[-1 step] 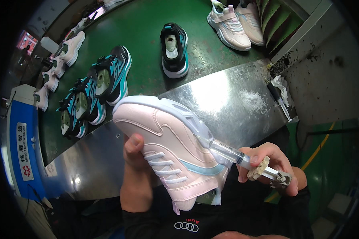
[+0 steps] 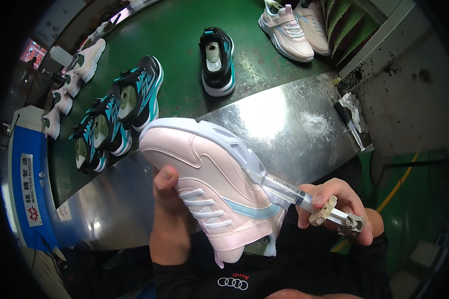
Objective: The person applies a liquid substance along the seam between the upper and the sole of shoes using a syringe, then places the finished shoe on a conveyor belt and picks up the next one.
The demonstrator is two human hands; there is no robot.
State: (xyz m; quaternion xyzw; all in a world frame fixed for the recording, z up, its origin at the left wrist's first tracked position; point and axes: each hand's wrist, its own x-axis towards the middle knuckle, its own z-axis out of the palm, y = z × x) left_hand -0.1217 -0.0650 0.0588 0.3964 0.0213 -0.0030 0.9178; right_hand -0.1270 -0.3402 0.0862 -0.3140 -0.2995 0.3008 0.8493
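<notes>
A pale pink sneaker (image 2: 209,164) with white laces, a light blue stripe and a white sole is tilted in front of me, toe up to the left. My left hand (image 2: 167,187) grips it from the lace side; the thumb shows and the other fingers are hidden behind the shoe. Closed around a clear syringe (image 2: 284,192), my right hand (image 2: 340,205) has its fingers on the barrel and by the plunger end. The syringe's thin tip meets the line between upper and sole. Brownish residue crusts the syringe's flange and plunger.
Black and teal sneakers (image 2: 140,94) stand on the green table (image 2: 184,55), with pink ones (image 2: 289,37) at the far right and left. A metal sheet (image 2: 279,119) covers the near part. Another syringe (image 2: 351,127) lies by white tissue at the right edge.
</notes>
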